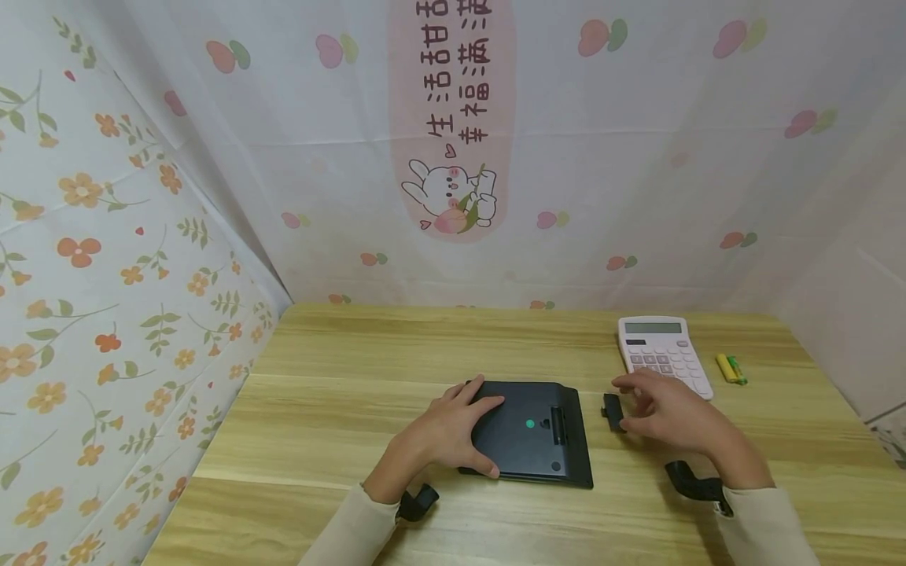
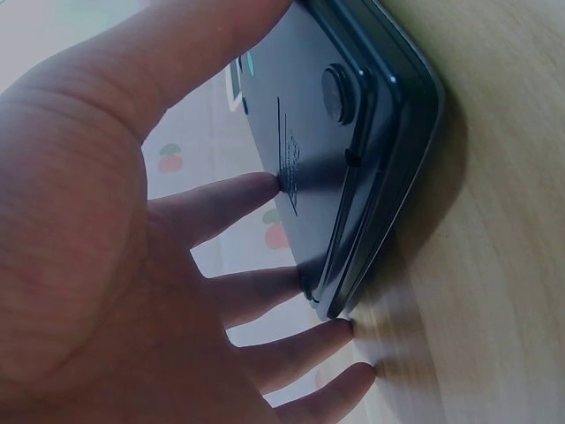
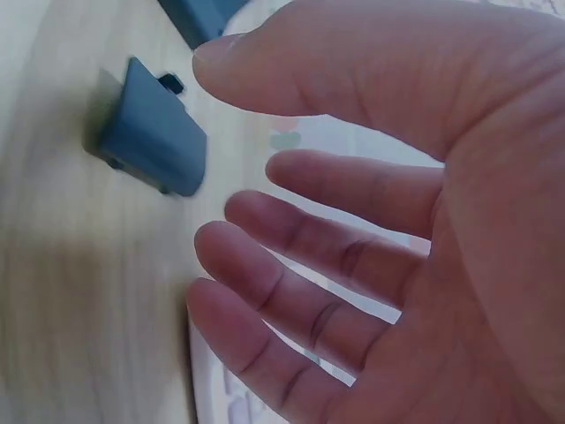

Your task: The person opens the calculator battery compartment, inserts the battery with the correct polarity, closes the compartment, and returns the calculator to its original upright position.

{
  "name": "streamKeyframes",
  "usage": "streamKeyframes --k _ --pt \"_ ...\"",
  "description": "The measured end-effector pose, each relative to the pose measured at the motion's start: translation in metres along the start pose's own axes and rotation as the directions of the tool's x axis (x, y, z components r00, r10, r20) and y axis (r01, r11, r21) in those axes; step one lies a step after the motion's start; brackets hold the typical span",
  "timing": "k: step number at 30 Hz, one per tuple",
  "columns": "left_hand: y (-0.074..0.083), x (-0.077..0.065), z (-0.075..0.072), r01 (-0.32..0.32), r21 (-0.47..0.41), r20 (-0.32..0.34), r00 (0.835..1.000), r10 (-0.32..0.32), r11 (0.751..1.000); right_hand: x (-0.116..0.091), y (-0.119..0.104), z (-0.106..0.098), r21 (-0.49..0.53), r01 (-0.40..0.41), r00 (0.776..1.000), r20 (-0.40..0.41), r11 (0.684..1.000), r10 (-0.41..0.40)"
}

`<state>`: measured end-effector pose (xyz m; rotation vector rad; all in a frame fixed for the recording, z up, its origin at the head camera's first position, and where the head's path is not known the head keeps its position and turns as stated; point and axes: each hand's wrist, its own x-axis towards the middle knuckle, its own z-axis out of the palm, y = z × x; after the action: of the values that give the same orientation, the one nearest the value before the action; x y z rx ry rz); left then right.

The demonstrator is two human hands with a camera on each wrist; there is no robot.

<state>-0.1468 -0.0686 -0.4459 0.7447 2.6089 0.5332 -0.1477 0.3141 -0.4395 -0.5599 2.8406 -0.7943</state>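
Note:
A dark, flat device (image 1: 517, 440), shaped like a desk calculator, lies back side up on the table with a slot-like battery compartment (image 1: 557, 425) exposed. Spread over its left part is my left hand (image 1: 447, 428), fingertips resting on the back and edge in the left wrist view. To the right lies a small dark battery cover (image 1: 613, 413) with a tab, also seen in the right wrist view as a cover (image 3: 154, 132) on the wood. My right hand (image 1: 672, 410) hovers beside it, fingers loosely bent, nothing between thumb and fingers.
A white calculator (image 1: 661, 354) lies face up behind the right hand. Two small batteries, one yellow (image 1: 726, 368) and one green (image 1: 738, 370), lie to its right. Patterned curtains (image 1: 602, 157) hang behind the wooden table (image 1: 354, 354) and at its left.

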Motion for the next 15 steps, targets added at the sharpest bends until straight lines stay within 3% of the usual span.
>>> streamKeyframes --k 15 --pt "-0.002 0.000 0.002 -0.006 -0.004 -0.005 1.000 0.006 1.000 -0.020 0.027 -0.024 0.032 -0.027 0.997 -0.075 0.999 0.029"
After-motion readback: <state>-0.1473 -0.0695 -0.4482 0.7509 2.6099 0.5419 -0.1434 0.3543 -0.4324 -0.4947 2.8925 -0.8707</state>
